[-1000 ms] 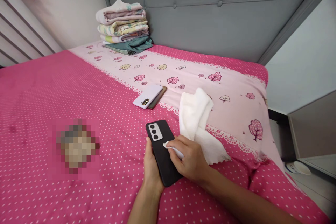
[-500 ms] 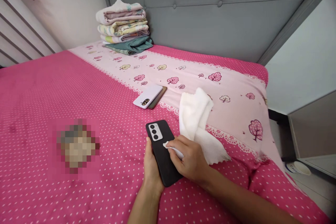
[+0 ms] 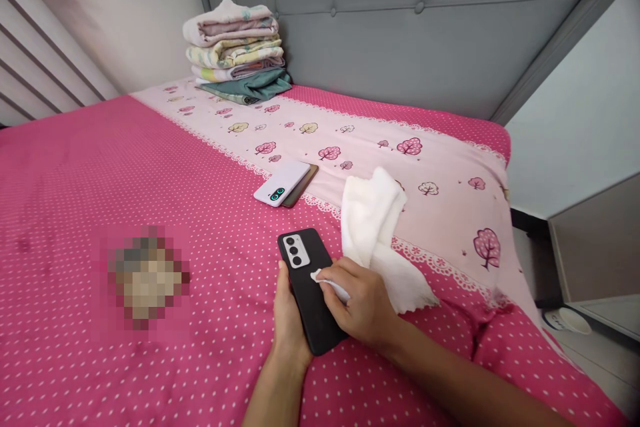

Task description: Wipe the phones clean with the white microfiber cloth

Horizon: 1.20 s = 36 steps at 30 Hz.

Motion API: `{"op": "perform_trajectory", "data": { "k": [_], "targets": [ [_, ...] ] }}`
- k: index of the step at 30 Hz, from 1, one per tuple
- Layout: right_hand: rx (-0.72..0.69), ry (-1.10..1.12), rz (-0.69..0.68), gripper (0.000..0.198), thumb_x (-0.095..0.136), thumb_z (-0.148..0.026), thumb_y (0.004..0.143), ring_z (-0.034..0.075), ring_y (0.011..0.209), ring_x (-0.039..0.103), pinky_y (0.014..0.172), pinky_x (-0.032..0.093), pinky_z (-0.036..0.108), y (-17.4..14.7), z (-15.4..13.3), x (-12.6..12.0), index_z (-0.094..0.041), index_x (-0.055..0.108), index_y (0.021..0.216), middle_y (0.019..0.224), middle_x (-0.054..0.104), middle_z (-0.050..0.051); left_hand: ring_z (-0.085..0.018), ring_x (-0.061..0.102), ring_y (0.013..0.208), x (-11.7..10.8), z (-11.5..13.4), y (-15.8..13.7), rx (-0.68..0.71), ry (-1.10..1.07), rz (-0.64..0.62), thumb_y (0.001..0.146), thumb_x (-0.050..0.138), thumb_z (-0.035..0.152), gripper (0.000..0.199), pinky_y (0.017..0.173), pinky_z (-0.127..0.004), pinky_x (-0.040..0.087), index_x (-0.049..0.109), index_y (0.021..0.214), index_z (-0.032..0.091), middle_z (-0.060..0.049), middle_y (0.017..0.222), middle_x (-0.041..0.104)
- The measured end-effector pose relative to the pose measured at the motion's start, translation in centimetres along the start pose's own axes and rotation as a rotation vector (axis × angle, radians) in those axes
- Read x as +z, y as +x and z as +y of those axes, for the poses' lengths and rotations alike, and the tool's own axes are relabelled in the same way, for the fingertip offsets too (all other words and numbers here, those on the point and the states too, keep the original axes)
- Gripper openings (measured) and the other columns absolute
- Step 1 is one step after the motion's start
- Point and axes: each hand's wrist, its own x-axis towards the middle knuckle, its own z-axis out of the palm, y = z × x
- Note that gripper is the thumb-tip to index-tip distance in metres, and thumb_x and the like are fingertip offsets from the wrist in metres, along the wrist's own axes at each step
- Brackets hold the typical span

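- Pink dotted bedding [image 3: 210, 373] spreads beneath the black phone [image 3: 311, 307] in the head view.
- Left hand [image 3: 287, 313] grips the black phone by its left edge, camera side up.
- Right hand [image 3: 363, 300] pinches a white wipe [image 3: 316, 275] against its back.
- White cloth [image 3: 373, 213] lies right of it.
- White tub [image 3: 574, 321] stands on the floor, well right of it; contents unclear.

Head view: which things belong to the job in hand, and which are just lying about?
In use:
black phone, held in the left hand
white bit, pinched by the right hand against the phone
white cloth beyond that hand, perhaps joined

Seemingly just lying about:
lavender phone atop a darker slab
folded fabric stack
pixelated item
white container
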Motion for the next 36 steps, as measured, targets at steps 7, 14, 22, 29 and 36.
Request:
{"op": "perform_trajectory", "data": {
  "k": [7,14,22,29,36],
  "targets": [
    [0.002,0.001,0.003,0.017,0.047,-0.015,0.080,0.014,0.071,0.057,0.067,0.044,0.025,0.03,0.04,0.03,-0.019,0.062,0.089,0.079,0.058,0.003,-0.026,0.066,0.073,0.02,0.07,-0.07,-0.007,0.004,0.004,0.084,0.036,0.050,0.051,0.070,-0.038,0.051,0.063,0.095,0.008,-0.016,0.083,0.070],
    [0.001,0.001,-0.002,0.017,0.047,-0.015,0.081,0.014,0.071,0.057,0.066,0.044,0.025,-0.10,-0.07,-0.07,-0.019,0.061,0.089,0.079,0.058,0.003,-0.026,0.066,0.073,0.10,0.07,-0.07,-0.005,-0.001,0.003,0.084,0.035,0.050,0.051,0.070,-0.038,0.051,0.063,0.094,0.008,-0.016,0.083,0.070],
    [0.007,-0.001,-0.008,0.017,0.047,-0.016,0.080,0.014,0.071,0.057,0.066,0.044,0.025,0.04,0.00,-0.16,-0.019,0.061,0.088,0.078,0.058,0.003,-0.026,0.066,0.074,0.01,0.03,-0.06,-0.013,0.000,0.001,0.084,0.036,0.051,0.052,0.071,-0.038,0.051,0.063,0.094,0.007,-0.016,0.083,0.070],
    [-0.002,-0.011,0.002,0.018,0.047,-0.015,0.080,0.014,0.071,0.057,0.067,0.045,0.024,0.00,-0.04,0.05,-0.019,0.062,0.090,0.079,0.059,0.004,-0.026,0.066,0.073,0.10,-0.02,-0.21,-0.002,0.002,0.004,0.084,0.037,0.049,0.051,0.074,-0.039,0.050,0.063,0.093,0.007,-0.016,0.082,0.070],
    [0.000,-0.018,0.005,0.018,0.048,-0.015,0.080,0.014,0.070,0.057,0.066,0.045,0.024,0.08,-0.01,-0.06,-0.019,0.062,0.089,0.078,0.059,0.003,-0.027,0.066,0.074,0.04,0.08,-0.10,0.008,0.002,0.007,0.084,0.037,0.049,0.051,0.075,-0.040,0.050,0.063,0.095,0.007,-0.016,0.083,0.070]
  ]
}}
